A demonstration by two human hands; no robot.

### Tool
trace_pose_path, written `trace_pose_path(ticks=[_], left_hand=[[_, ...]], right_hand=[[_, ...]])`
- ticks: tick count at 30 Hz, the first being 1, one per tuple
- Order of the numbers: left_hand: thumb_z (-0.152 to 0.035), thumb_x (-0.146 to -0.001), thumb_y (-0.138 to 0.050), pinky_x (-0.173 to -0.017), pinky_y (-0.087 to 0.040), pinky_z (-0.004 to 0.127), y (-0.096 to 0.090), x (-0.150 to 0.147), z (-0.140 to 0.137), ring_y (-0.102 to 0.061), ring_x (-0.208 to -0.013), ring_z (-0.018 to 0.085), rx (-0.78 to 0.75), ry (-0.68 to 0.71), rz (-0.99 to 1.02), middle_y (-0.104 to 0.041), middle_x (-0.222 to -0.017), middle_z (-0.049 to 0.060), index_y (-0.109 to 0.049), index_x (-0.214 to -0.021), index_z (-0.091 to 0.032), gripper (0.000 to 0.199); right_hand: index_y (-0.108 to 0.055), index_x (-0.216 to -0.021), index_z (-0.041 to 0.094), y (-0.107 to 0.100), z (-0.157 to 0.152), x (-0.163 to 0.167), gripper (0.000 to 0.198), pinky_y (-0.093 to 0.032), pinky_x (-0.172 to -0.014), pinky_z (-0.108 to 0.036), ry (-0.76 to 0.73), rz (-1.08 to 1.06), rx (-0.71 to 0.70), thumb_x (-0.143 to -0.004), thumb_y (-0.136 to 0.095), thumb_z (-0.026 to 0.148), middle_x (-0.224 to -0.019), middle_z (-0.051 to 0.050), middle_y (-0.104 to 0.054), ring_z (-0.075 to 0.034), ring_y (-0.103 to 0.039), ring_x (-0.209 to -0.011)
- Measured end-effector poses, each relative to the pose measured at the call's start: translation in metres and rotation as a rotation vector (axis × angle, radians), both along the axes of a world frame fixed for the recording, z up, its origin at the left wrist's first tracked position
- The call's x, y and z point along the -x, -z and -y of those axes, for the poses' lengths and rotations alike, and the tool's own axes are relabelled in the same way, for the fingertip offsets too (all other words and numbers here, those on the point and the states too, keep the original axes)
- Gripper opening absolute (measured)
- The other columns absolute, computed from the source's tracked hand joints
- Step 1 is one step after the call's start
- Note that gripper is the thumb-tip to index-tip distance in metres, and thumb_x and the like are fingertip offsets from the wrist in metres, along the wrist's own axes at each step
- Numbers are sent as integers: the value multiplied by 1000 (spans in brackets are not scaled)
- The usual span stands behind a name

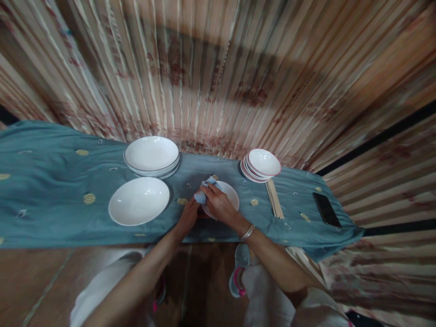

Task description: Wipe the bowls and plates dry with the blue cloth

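Note:
A small white bowl (231, 194) is held just above the cloth-covered table, in front of me. My left hand (189, 213) grips its left side, the fingers mostly hidden underneath and behind the cloth. My right hand (220, 203) is closed on a light blue cloth (211, 181) and presses it against the bowl's left rim. Part of the cloth sticks out beyond my fingers. A silver bangle sits on my right wrist.
Left are a stack of large white plates (151, 154) and a single white dish (139, 202). Stacked red-rimmed bowls (264, 162), wooden chopsticks (274, 200) and a black phone (326, 210) lie right. A curtain (204, 81) hangs behind the table (61, 190).

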State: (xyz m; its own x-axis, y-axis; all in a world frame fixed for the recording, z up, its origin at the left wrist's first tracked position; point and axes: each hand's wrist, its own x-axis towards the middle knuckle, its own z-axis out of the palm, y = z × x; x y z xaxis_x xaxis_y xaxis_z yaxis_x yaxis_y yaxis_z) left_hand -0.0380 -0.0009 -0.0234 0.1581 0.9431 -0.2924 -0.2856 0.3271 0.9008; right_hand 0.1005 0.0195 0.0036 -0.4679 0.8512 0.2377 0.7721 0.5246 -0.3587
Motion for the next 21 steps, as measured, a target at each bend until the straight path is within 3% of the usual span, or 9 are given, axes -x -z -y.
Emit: trace_pose_path(ticks=[4, 9, 17, 21], left_hand=[[-27, -89, -47, -69, -59, 41, -1, 0, -3, -66, -74, 22, 89, 21, -60, -68, -82, 7, -51, -139, -15, 52], [-31, -88, -48, -68, -59, 39, -3, 3, -3, -61, -70, 20, 22, 79, -42, -67, -79, 5, -48, -145, -19, 58], [-39, -82, -61, -64, -59, 37, -1, 3, -2, -63, -74, 21, 23, 61, -16, -69, -92, 9, -46, -147, -18, 70], [-39, -84, -61, -68, -61, 40, -1, 3, -1, -64, -79, 21, 14, 54, 12, -68, -103, 10, -44, -149, -18, 70]], right_hand=[[-57, -130, 9, -2, -19, -3, 39, -48, -105, -38, 130, 188, -53, -94, -42, 8, -131, -20, -57, -24, -59, -119], [-59, -126, 10, -7, -27, -25, 36, -49, -100, -41, 250, 343, -69, -97, -39, 11, -132, -23, -57, -27, -58, -115], [-62, -121, 7, -32, 7, -53, 36, -49, -93, -38, 291, 563, 61, -94, -39, 5, -120, -22, -62, -27, -60, -108], [-65, -113, 10, -39, 26, -60, 29, -50, -90, -35, 314, 569, 128, -94, -44, 9, -112, -18, -64, -25, -62, -103]])
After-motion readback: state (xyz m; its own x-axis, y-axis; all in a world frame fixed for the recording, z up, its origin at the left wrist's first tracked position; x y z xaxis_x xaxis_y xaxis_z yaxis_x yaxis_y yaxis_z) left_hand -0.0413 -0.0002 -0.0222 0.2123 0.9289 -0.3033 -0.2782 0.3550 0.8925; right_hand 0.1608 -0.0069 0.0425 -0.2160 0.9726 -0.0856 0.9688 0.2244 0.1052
